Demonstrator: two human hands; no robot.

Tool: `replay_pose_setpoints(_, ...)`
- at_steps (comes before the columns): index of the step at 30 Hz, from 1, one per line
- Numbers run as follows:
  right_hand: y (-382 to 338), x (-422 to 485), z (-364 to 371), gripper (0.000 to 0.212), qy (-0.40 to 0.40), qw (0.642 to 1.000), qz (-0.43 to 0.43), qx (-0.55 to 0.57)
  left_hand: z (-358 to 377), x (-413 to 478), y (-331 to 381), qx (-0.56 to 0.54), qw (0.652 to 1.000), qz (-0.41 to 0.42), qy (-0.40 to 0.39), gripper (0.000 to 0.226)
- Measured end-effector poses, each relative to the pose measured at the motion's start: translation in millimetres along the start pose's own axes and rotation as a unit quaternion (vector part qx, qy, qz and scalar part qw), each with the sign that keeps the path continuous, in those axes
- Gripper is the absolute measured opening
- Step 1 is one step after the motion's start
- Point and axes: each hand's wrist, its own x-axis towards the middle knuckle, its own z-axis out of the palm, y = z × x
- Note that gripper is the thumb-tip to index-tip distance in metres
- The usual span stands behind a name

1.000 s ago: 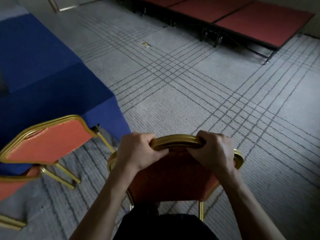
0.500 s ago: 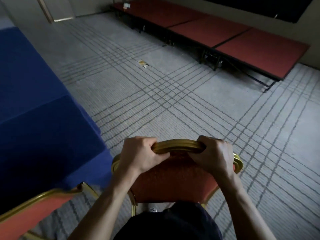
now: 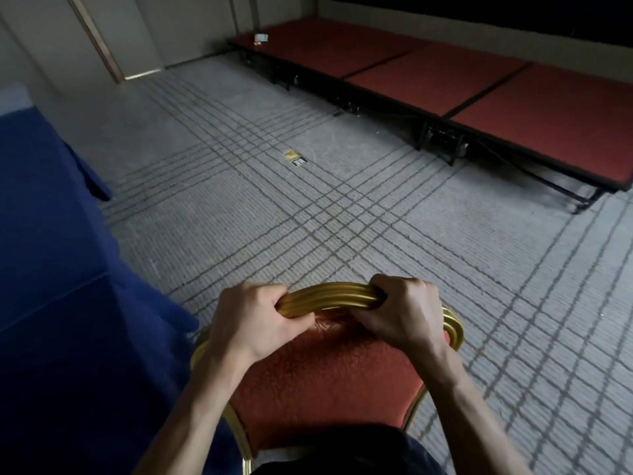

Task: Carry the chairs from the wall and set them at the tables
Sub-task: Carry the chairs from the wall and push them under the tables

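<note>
The person grips a banquet chair [image 3: 325, 382] by the top of its backrest, low in the middle of the head view. The left hand [image 3: 250, 323] has its fingers curled over the ribbed gold rail [image 3: 329, 298], with the thumb tucked beneath against the red upholstery. The right hand [image 3: 404, 313] closes round the same rail a little further along, knuckles up, near the rail's right bend. Both forearms reach in from the bottom edge, and dark clothing [image 3: 342, 454] covers the chair's lower part. The chair's legs are hidden, so it cannot be told whether it stands on the floor or is lifted.

The chair sits just beside a table draped in a blue cloth [image 3: 51, 303], which fills the left side; the cloth hangs next to the chair's left edge. Grey carpet [image 3: 308, 217] with dark crossing lines spreads ahead. A small floor socket [image 3: 295, 158] lies in it, well apart from the chair. Low stage platforms [image 3: 479, 87] with red tops run along the far wall, a small white object [image 3: 261, 37] resting at their far left end
</note>
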Motion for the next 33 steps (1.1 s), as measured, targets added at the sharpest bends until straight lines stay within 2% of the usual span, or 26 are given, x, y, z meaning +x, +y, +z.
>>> replay_pose_setpoints(5, 5.5, 99.0, 37.9, 0.043, -0.054, 0.996, -0.065, 0.027, 15.8, 61.0, -31.8, 0.021, 0.998, -0.062, 0.015, 0.048)
replay_pose_setpoints(13, 1.0, 229.4, 97.3, 0.043, -0.051, 0.988, -0.125, 0.072, 37.8, 154.0, -92.7, 0.046, 0.994, -0.090, 0.039, 0.051)
replay_pose_setpoints(18, -17.3, 305.3, 164.2, 0.043, -0.076, 0.983, -0.155, 0.056, 63.4, 204.1, -160.9, 0.045, 0.988, -0.131, 0.063, 0.053)
replay_pose_setpoints(19, -28.5, 349.2, 201.5, 0.043, -0.069, 0.981, -0.175, 0.038, 77.7, 233.9, -203.2, 0.047, 0.987, -0.134, 0.070, 0.052)
replay_pose_setpoints(22, -34.9, 381.6, 217.3, 0.042, -0.110, 0.981, -0.160, 0.030, 83.2, 262.8, -225.8, 0.038, 0.986, -0.158, 0.048, 0.050)
replay_pose_setpoints(25, -62.9, 459.7, 268.6, 0.041, -0.110, 0.981, -0.159, 0.027, 95.8, 323.4, -299.7, 0.041, 0.981, -0.183, 0.047, 0.050)
replay_pose_setpoints(33, -109.0, 588.5, 331.3, 0.032, -0.097, 0.977, -0.186, 0.045, 91.8, 427.9, -399.0, 0.073, 0.982, -0.167, 0.057, 0.048)
